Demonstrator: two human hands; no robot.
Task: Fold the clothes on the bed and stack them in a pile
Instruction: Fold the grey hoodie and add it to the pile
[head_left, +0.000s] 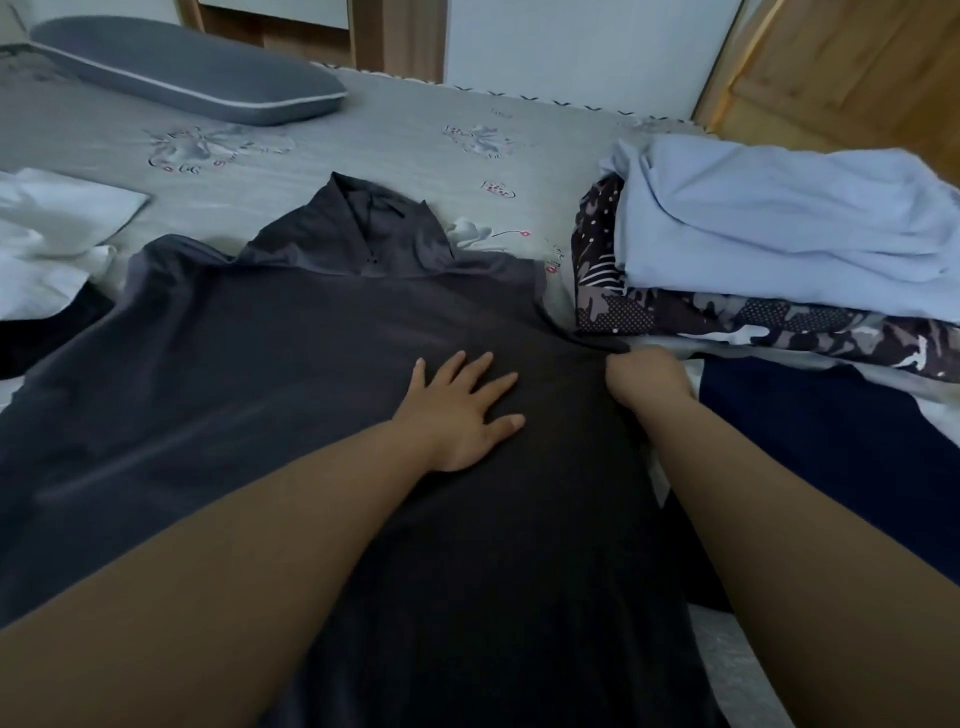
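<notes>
Charcoal shirt (291, 374) lies spread on the bed (415, 140) — your left hand (460, 410) presses flat, fingers splayed, while your right hand (644, 376) pinches its right edge.

You have nothing legible here: the bed sheet (395, 140) carries only flower prints, no words or numbers.

Under the flat left hand (460, 410) lies a plain charcoal-grey collared shirt (291, 374). Just beyond the right hand (647, 376), a pale blue garment (789, 228) tops a brown, grey and white patchwork-print cloth (779, 322). Right of that hand: navy fabric (831, 431). The bedsheet (395, 135) is grey with pink-dotted floral motifs.
</notes>
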